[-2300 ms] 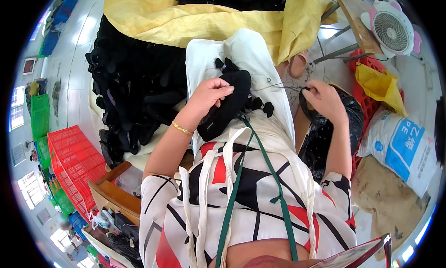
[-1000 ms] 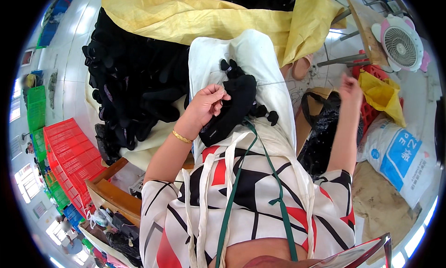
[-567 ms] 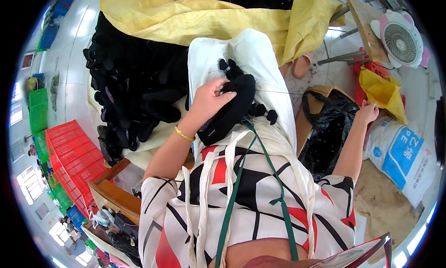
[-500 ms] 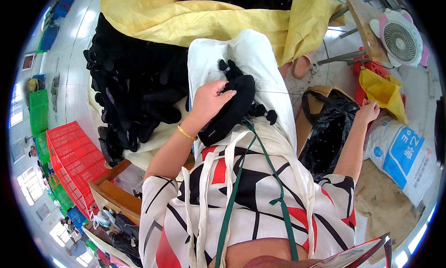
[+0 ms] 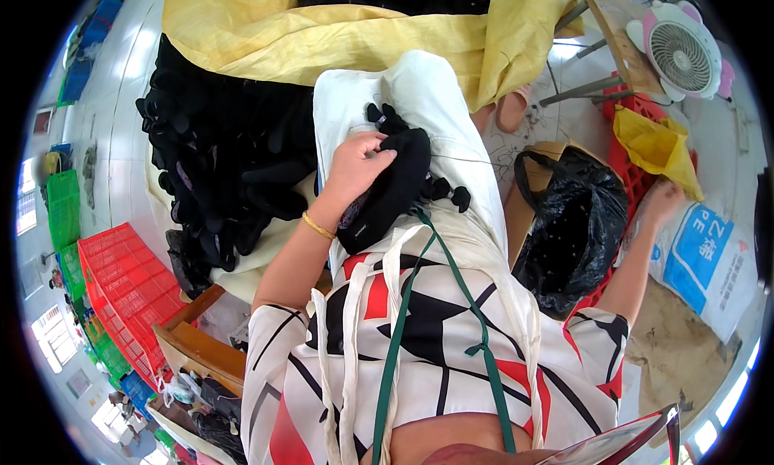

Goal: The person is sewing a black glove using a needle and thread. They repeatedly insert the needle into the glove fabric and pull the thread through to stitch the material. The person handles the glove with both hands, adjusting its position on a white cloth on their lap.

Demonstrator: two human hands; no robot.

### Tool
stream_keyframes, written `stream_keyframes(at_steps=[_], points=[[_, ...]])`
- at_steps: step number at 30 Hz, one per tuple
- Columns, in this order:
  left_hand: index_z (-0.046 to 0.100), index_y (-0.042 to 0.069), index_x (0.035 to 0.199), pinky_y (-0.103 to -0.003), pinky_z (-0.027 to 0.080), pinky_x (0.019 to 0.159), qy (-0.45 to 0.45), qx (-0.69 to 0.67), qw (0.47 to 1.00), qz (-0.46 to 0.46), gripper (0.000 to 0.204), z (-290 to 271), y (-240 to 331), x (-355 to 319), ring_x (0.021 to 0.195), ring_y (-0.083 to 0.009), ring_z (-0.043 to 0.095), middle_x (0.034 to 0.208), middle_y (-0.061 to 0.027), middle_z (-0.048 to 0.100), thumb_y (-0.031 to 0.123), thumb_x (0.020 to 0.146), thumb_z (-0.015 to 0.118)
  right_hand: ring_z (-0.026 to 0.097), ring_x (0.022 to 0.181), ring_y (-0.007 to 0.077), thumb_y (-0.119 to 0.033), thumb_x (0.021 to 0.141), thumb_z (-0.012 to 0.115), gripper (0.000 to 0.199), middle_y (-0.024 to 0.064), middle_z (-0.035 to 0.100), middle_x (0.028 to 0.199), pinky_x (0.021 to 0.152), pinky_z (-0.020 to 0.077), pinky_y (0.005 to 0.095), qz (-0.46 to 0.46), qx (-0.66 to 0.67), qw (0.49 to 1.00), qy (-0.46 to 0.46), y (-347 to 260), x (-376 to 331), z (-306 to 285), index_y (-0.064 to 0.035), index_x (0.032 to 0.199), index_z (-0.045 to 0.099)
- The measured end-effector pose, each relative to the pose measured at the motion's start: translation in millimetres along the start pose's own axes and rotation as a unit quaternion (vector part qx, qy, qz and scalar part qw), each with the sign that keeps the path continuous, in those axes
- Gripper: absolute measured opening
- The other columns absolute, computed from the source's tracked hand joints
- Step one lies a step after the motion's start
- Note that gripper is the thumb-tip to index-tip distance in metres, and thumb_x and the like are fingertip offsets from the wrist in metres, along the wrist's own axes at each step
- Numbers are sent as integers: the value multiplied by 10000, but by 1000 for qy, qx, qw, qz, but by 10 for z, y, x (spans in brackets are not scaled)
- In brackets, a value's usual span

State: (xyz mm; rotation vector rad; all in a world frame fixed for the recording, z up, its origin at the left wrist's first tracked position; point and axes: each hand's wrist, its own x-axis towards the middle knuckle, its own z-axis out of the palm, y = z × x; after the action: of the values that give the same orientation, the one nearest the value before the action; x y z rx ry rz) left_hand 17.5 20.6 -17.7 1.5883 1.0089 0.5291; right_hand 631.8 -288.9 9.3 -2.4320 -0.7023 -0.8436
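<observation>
On the white apron (image 5: pixel 468 162) over my lap lies a soft, rounded black cloth piece (image 5: pixel 399 187). My left hand (image 5: pixel 359 162), with a gold bracelet at its wrist, grips the cloth's left edge between thumb and fingers. Small black knotted bits (image 5: pixel 387 118) lie beyond the piece and to its right. My right hand (image 5: pixel 665 199) is stretched out far to the right, at the lower edge of a yellow bag (image 5: pixel 659 146). Its fingers are blurred and partly hidden, so what they hold cannot be made out.
A large heap of black cloth pieces (image 5: pixel 226 142) lies left of my lap. Beyond my knees hangs yellow sheeting (image 5: pixel 387 41). A black plastic bag (image 5: pixel 564 223) in a carton stands right, near a white-and-blue sack (image 5: pixel 701 255). A fan (image 5: pixel 681 54) and red crate (image 5: pixel 133 296) flank me.
My right hand has moved outward and nearer to me, from the yellow bag's left side to its lower edge. My left hand keeps its grip on the black cloth piece. The view has shifted slightly.
</observation>
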Motion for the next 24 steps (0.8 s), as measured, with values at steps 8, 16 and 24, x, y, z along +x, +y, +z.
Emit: stream_keyframes(at_steps=[8, 16, 24], points=[[681, -26, 894, -261, 457, 613, 99, 89, 989, 67, 205, -70, 385, -218, 651, -88, 543, 755, -54, 632, 170, 863, 733, 652, 945, 274, -89, 881, 660, 265, 144, 644, 1051, 823, 532, 343, -162, 398, 729, -533, -3391, -1630, -398, -52, 1143, 644], [729, -24, 837, -232, 424, 519, -46, -22, 986, -160, 289, 85, 585, -337, 545, -71, 522, 740, -54, 685, 258, 896, 700, 596, 732, 303, -124, 782, 708, 121, 85, 574, 759, 633, 512, 403, -369, 492, 683, -394, -4103, -2056, -792, -88, 841, 609], [628, 45, 916, -207, 412, 438, -39, -418, 861, -288, 109, -38, 482, -285, 512, -84, 543, 723, -63, 669, 154, 923, 630, 665, 769, 318, -97, 880, 662, 111, 124, 672, 878, 665, 529, 384, -249, 435, 706, -501, -4201, -1912, -727, -52, 980, 641]])
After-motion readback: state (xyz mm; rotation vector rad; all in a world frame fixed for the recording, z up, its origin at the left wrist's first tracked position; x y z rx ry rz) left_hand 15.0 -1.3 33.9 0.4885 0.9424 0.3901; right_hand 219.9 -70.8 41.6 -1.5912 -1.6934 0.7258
